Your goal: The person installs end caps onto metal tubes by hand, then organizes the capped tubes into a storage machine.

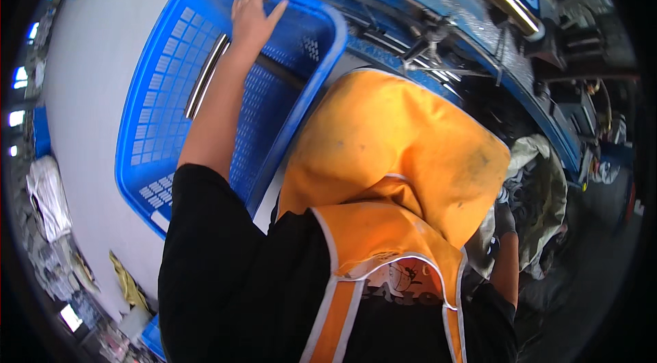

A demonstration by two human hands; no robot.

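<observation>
The left hand (254, 15) reaches out with fingers spread wide, resting on the far rim of a big blue plastic crate (164, 110), gripping nothing. The crate has lattice-slotted walls and rounded corners, and sits tilted on the pale floor (89, 82). The right hand is hidden behind an orange apron (390, 151); I cannot tell its state.

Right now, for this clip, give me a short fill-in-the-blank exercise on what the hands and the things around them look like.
1. The left hand rests with fingers spread on the far rim of a plastic basket whose colour is ____.
2. The vest on the person's chest is black and ____.
3. Inside the basket, beside the forearm, lies a long ____ bar.
4. The hand that stays out of sight is the ____ one.

Missing words: blue; orange; metal; right
</observation>
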